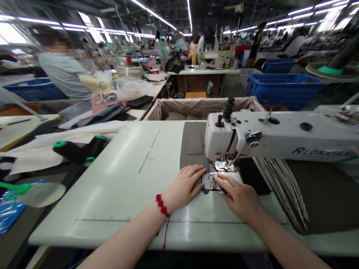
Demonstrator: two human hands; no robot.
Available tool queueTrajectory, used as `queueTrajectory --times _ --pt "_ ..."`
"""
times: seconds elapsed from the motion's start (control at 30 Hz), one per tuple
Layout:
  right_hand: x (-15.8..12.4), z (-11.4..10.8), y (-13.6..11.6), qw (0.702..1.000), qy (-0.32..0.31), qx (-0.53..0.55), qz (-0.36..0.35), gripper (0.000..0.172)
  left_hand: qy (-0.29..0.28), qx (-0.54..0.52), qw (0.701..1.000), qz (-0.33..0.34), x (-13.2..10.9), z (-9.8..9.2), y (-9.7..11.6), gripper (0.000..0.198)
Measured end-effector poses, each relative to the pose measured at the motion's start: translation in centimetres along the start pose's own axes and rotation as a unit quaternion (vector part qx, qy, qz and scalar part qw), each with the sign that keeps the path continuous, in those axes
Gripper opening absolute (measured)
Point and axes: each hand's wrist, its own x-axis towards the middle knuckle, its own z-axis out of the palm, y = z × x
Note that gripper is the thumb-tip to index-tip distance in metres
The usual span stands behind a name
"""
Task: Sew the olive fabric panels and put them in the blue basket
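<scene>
A white sewing machine (pixel 280 132) stands on the pale green table (pixel 112 194). Under its head, to the left of the metal plate (pixel 209 181), lies a dark grey fabric piece (pixel 193 140) with a stitched or marked rectangle. My left hand (pixel 186 185), with a red bracelet (pixel 161 205) at the wrist, lies flat on the near end of this piece, fingers stretched out. My right hand (pixel 241 198) rests at the metal plate just in front of the presser foot, its fingers extended and slightly bent, with no held item visible.
Layered dark grey pieces (pixel 322 198) lie right of the machine. Black thread cones (pixel 75 151) and cloth are at the left. A fabric-lined bin (pixel 207 106) stands behind the table, and blue crates (pixel 283 89) beyond. A person (pixel 63 74) sits at the back left.
</scene>
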Motion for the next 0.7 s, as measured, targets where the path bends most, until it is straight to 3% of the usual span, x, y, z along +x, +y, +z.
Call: queueTrajectory --times 0.7 --pt "-0.02 0.16 0.02 1.0 -0.017 -0.007 0.002 0.057 -0.017 0.053 0.998 -0.02 0.02 0.53 -0.22 0.059"
